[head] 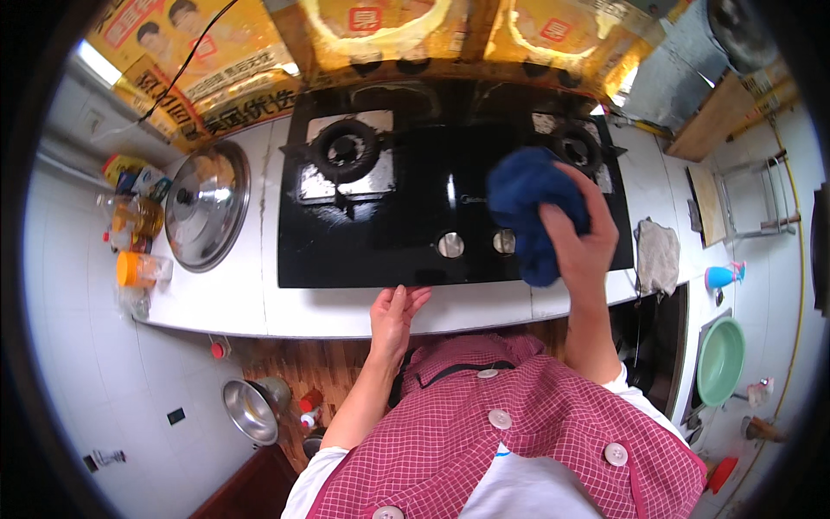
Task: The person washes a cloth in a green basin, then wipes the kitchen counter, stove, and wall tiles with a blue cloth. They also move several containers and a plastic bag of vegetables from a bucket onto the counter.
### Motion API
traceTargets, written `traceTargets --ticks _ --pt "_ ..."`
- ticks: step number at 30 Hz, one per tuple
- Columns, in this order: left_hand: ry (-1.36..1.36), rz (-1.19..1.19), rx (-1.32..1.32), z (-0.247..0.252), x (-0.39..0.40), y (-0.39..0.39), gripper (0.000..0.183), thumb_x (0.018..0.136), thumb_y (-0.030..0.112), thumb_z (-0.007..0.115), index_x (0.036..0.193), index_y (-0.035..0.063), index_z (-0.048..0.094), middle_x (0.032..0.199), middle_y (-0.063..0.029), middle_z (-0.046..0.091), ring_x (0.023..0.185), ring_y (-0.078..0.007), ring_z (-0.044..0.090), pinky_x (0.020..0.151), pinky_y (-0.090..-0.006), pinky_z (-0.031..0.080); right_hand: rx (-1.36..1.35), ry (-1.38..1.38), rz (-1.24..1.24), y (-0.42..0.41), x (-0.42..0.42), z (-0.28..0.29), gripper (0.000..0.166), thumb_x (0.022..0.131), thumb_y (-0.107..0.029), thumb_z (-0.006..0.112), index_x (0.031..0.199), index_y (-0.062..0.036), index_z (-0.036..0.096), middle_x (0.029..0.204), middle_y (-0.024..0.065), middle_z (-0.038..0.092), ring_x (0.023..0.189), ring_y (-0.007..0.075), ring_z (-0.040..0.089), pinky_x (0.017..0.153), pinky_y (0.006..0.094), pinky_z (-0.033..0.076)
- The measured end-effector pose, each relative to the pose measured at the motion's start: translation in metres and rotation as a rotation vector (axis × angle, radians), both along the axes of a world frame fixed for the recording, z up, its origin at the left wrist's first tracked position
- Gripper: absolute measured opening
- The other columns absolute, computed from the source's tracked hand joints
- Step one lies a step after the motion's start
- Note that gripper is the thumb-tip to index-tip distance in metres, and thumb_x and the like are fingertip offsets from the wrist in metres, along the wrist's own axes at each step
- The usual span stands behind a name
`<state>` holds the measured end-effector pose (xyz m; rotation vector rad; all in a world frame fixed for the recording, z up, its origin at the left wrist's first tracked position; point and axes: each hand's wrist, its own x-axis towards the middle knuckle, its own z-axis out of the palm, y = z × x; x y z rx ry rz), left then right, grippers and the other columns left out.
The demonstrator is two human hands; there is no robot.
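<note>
My right hand (580, 237) grips a bunched dark blue cloth (535, 194) over the right part of a black glass two-burner gas hob (415, 246). The cloth partly covers the right control knob (504, 242) and is slightly blurred; whether it touches the glass I cannot tell. The left knob (451, 245) is in full view. At the hob's front edge, my left hand (397, 311) has its fingertips against or just under the rim, palm up, with no object seen in it. The left burner (345, 150) and the right burner (576, 146) have no pan supports seated over them.
Left on the white counter (324, 311) are a steel pan lid (207, 204), bottles and an orange-lidded jar (136, 269). To the right lie a grey rag (657, 256), a blue spray bottle (718, 277) and a green basin (721, 361). Printed yellow cardboard (389, 39) lines the back.
</note>
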<state>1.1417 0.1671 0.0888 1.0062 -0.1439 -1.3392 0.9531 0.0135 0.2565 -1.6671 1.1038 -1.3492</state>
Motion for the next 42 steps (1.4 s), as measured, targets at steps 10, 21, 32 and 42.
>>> traceTargets --ticks 10,21,32,42 --pt "-0.043 0.135 -0.024 -0.016 0.001 -0.006 0.014 0.096 0.010 0.049 0.095 -0.0038 0.048 0.091 -0.0186 0.063 0.086 -0.0264 0.066 0.083 -0.0370 0.055 -0.262 1.050 0.165 -0.079 0.129 -0.127 0.041 0.075 -0.029 0.063 0.111 -0.0092 0.056 0.130 0.0175 0.045 0.118 0.0348 0.043 0.089 0.0528 0.036" --pt "-0.241 0.201 0.044 -0.025 -0.002 -0.002 0.022 0.088 0.001 0.058 0.110 -0.0008 0.056 0.099 -0.0062 0.063 0.090 -0.0146 0.061 0.081 -0.0309 0.051 -0.600 0.784 0.724 0.050 0.212 -0.125 0.037 0.067 -0.008 0.069 0.101 -0.0001 0.057 0.123 0.0246 0.049 0.108 0.0368 0.051 0.089 0.0430 0.042" --pt "-0.182 0.167 0.023 -0.017 0.002 -0.010 0.018 0.089 0.003 0.058 0.104 -0.0057 0.056 0.098 -0.0125 0.065 0.082 -0.0179 0.064 0.074 -0.0289 0.051 -0.650 0.614 0.819 0.033 0.269 -0.134 0.038 0.063 -0.012 0.070 0.097 0.0000 0.059 0.120 0.0220 0.050 0.112 0.0375 0.046 0.097 0.0457 0.038" --pt "-0.282 0.322 -0.018 -0.031 -0.006 -0.011 0.020 0.086 0.000 0.057 0.106 -0.0037 0.057 0.097 -0.0097 0.062 0.088 -0.0175 0.062 0.074 -0.0303 0.052 -0.650 0.731 0.902 0.048 0.203 -0.123 0.041 0.060 -0.001 0.064 0.101 -0.0028 0.060 0.127 0.0167 0.051 0.108 0.0350 0.050 0.092 0.0455 0.040"
